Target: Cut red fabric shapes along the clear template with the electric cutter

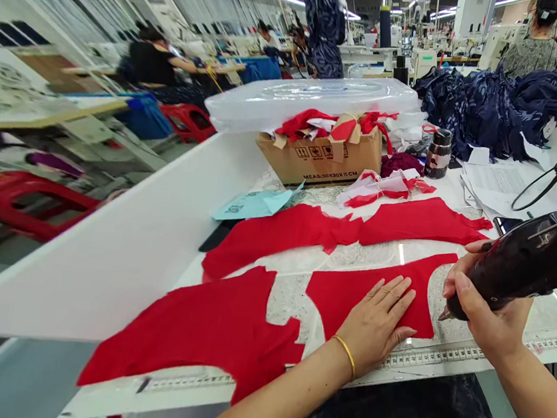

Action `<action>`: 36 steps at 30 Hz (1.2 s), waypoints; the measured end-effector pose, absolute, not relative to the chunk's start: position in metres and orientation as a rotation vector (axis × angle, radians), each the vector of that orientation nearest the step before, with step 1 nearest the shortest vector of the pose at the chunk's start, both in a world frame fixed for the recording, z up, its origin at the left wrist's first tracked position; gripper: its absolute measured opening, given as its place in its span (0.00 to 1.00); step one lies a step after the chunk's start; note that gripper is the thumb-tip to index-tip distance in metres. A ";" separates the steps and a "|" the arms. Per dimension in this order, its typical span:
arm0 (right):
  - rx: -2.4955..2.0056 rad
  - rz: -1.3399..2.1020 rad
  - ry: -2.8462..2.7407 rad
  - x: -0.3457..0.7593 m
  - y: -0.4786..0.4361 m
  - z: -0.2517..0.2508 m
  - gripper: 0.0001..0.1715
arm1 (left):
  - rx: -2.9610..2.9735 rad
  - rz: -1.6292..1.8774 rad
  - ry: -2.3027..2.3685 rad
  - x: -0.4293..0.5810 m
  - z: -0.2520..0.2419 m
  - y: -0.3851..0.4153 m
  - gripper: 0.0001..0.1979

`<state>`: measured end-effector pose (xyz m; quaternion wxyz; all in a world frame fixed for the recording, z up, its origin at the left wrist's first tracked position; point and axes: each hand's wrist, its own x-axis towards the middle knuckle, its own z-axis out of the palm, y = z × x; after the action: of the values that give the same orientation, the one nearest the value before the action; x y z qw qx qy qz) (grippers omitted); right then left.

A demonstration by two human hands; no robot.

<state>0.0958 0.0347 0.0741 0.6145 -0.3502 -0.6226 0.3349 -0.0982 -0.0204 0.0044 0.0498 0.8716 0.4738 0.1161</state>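
My left hand [376, 324] lies flat with fingers apart on a cut piece of red fabric [369, 300], a gold bangle on its wrist. My right hand [485, 313] grips a dark handheld electric fabric cutter [518, 266], whose pointed tip rests near the same piece's right edge. A long red strip [357, 228] lies beyond my hands, and a larger red piece [193, 340] spreads at the lower left. All lie on white patterned marker paper [292, 304]. A tape measure [432, 357] runs along the table's near edge.
A cardboard box [319, 156] with red scraps stands behind the fabric, under a transparent plastic lid [311, 102]. A dark jar [438, 153], papers [502, 187] and heaped navy garments [485, 112] lie to the right. Co-workers sit further off. The table's left edge drops away.
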 end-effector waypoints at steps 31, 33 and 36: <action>-0.589 1.090 -1.316 0.086 0.009 0.085 0.14 | 2.760 0.655 1.582 -0.167 0.012 -0.063 0.37; -0.584 1.126 -1.325 0.077 0.008 0.084 0.14 | 2.753 0.681 1.624 -0.180 0.009 -0.072 0.38; -0.581 1.146 -1.353 0.056 0.003 0.080 0.14 | 2.747 0.735 1.632 -0.189 0.005 -0.081 0.37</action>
<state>0.0556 0.0027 0.0804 0.5955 -0.2501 -0.5824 0.4936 -0.1891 -0.0807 0.0049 -0.0684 0.8359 0.4966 0.2236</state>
